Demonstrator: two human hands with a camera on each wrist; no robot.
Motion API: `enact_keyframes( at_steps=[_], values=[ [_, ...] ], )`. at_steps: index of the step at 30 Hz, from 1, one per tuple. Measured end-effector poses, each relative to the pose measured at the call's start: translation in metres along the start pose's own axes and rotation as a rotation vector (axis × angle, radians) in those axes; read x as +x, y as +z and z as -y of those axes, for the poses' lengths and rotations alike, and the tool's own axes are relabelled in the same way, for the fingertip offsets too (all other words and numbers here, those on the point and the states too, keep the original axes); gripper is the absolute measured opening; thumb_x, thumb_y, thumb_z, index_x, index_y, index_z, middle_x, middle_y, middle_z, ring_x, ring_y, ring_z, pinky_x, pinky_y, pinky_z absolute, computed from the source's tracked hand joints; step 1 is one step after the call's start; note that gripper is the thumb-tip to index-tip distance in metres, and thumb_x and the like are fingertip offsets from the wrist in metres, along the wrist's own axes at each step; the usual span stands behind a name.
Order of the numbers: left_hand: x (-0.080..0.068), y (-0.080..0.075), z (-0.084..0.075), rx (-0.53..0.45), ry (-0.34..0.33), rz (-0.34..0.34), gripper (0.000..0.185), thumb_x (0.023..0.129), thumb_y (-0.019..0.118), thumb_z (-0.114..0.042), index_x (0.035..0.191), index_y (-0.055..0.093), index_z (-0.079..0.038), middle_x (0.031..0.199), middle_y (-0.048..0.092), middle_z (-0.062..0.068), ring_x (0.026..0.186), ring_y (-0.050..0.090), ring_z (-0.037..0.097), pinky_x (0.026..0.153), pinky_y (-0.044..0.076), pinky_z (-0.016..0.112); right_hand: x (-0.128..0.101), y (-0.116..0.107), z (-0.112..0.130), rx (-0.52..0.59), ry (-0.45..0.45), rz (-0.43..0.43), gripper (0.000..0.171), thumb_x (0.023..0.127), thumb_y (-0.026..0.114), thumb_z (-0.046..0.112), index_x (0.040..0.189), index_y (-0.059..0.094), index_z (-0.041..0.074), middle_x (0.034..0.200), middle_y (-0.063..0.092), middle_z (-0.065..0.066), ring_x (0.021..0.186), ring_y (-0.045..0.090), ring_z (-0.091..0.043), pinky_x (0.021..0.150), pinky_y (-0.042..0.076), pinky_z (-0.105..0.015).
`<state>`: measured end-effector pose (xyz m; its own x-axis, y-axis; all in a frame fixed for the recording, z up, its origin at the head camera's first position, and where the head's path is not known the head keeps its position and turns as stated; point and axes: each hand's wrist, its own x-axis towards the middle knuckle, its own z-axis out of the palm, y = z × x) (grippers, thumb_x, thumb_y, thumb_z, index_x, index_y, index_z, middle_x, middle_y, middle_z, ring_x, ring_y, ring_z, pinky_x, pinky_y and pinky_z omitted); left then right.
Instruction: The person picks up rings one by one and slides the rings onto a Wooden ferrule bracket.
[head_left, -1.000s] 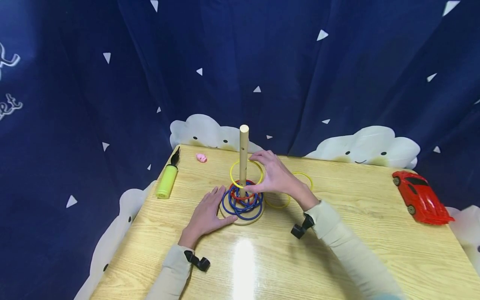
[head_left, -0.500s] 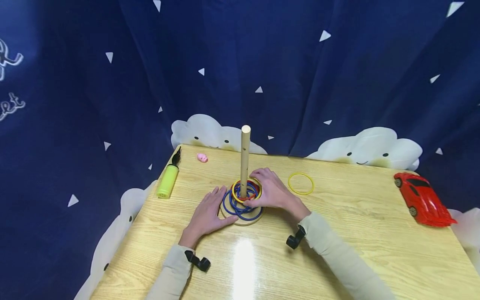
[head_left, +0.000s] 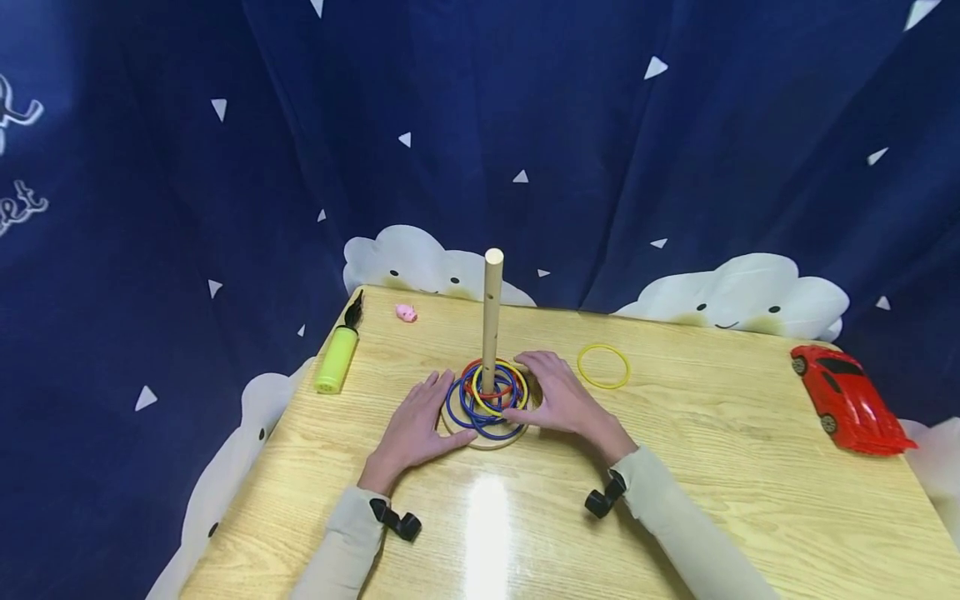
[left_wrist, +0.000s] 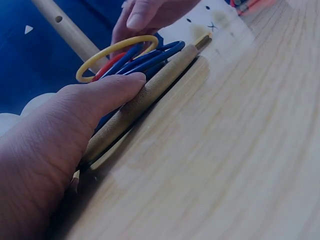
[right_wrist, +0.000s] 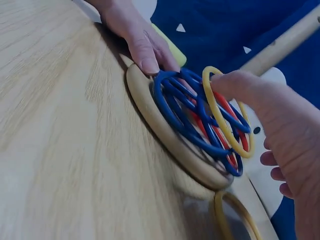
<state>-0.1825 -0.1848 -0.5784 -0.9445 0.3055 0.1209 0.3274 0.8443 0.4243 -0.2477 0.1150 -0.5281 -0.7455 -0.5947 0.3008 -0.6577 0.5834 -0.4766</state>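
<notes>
A wooden peg (head_left: 491, 321) stands upright on a round wooden base (head_left: 487, 445). Several blue rings (right_wrist: 172, 120) and red rings (right_wrist: 202, 126) lie piled around the peg's foot. On top of that pile, a yellow ring (right_wrist: 214, 107) encircles the peg, slightly tilted. My left hand (head_left: 411, 433) rests at the base's left side, its straight thumb lying on the rim in the left wrist view. At the right of the pile, my right hand (head_left: 561, 402) has fingers and thumb spread apart. Its thumb tip is at or very near the yellow ring; whether they touch I cannot tell.
Another yellow ring (head_left: 603, 387) lies on the table (head_left: 705, 467) to the right. At the back left are a pink pig toy (head_left: 407, 312) and a yellow-green hand pump (head_left: 337, 360). A red toy car (head_left: 851, 402) sits far right. A blue curtain (head_left: 480, 125) hangs behind.
My right hand lowered the yellow ring down the peg onto the pile, then loosened its fingers and drew slightly right. The left hand stayed at the base.
</notes>
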Motion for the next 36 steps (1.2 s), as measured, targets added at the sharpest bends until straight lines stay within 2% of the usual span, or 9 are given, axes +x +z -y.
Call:
enact_keyframes(
  at_steps=[11, 21, 27, 36],
  values=[
    [0.0, -0.002, -0.002, -0.017, 0.008, -0.015, 0.116, 0.084, 0.06, -0.084, 0.167, 0.025, -0.01, 0.171, 0.028, 0.006, 0.16, 0.02, 0.025, 0.131, 0.017, 0.045, -0.034, -0.009, -0.028, 0.058, 0.1, -0.108, 0.088, 0.083, 0.082, 0.05, 0.151, 0.05, 0.003, 0.154, 0.05, -0.015, 0.144, 0.042, -0.036, 0.118, 0.032, -0.061],
    [-0.001, -0.002, -0.002, -0.013, 0.006, -0.009, 0.117, 0.084, 0.059, -0.085, 0.167, 0.023, -0.012, 0.172, 0.027, 0.004, 0.16, 0.018, 0.022, 0.131, 0.016, 0.043, -0.057, -0.027, -0.068, 0.018, 0.202, -0.225, 0.091, 0.081, 0.087, 0.04, 0.151, 0.047, -0.003, 0.153, 0.047, -0.024, 0.142, 0.038, -0.047, 0.115, 0.031, -0.065],
    [0.0, -0.002, -0.001, -0.007, 0.004, -0.005, 0.117, 0.084, 0.058, -0.086, 0.167, 0.023, -0.012, 0.172, 0.027, 0.004, 0.16, 0.017, 0.021, 0.131, 0.016, 0.043, -0.067, -0.034, -0.088, 0.007, 0.253, -0.246, 0.094, 0.082, 0.085, 0.041, 0.153, 0.042, -0.003, 0.156, 0.042, -0.027, 0.144, 0.034, -0.05, 0.115, 0.028, -0.069],
    [0.0, -0.003, -0.002, -0.019, 0.004, -0.004, 0.116, 0.084, 0.059, -0.084, 0.167, 0.023, -0.012, 0.172, 0.027, 0.005, 0.16, 0.017, 0.021, 0.131, 0.016, 0.044, -0.075, -0.031, -0.111, -0.044, 0.329, -0.276, 0.095, 0.081, 0.083, 0.044, 0.152, 0.043, -0.006, 0.155, 0.042, -0.029, 0.143, 0.035, -0.051, 0.113, 0.029, -0.07]
  ],
)
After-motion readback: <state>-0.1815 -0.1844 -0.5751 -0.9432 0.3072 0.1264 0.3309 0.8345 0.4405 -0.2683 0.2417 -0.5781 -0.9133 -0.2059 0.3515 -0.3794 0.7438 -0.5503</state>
